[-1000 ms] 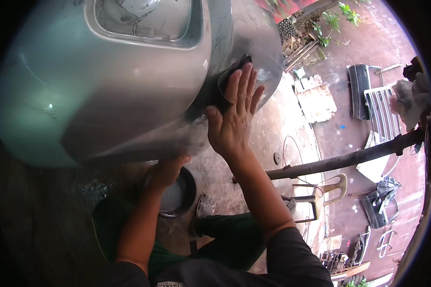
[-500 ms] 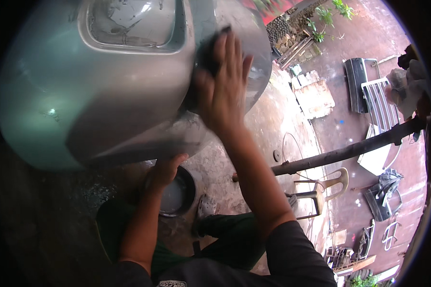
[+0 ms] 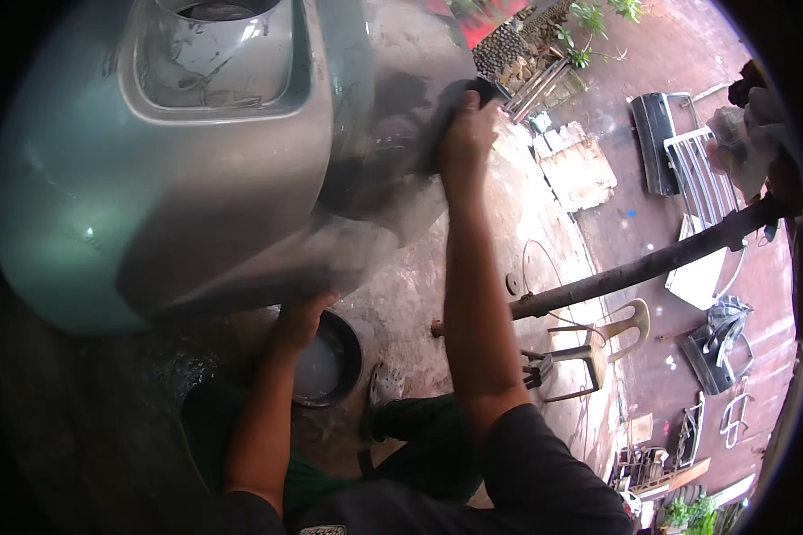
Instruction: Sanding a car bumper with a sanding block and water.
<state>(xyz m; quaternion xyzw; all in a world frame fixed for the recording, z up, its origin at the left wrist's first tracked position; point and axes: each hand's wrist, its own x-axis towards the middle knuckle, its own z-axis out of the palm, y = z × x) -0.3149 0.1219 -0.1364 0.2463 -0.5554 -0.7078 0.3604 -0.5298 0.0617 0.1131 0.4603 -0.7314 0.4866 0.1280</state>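
A silver-grey car bumper [image 3: 232,178], wet and glossy with a rounded rectangular recess near its top, fills the upper left. My left hand [image 3: 302,323] holds its lower edge from below, the thumb tip at the edge and most fingers hidden. At the bumper's right end, my right hand [image 3: 467,147] is curled round a black pad [image 3: 484,90], pressed against the curved side. Only the pad's upper end shows; what sort of pad it is I cannot make out. Beneath the bumper, beside my left hand, stands a black bucket [image 3: 359,357] of cloudy grey water.
A long dark pole [image 3: 633,272] slants across the right side. Near it stands a plastic chair [image 3: 598,357]. Farther off lie a dark car door [image 3: 656,147], a slatted grille [image 3: 703,174] and flat boards [image 3: 580,178]. My shoe [image 3: 385,383] is close to the bucket.
My right hand has slid rightward over the bumper to its right end, turning from a flat palm to a curled grip on the pad. The left hand keeps its hold on the lower edge.
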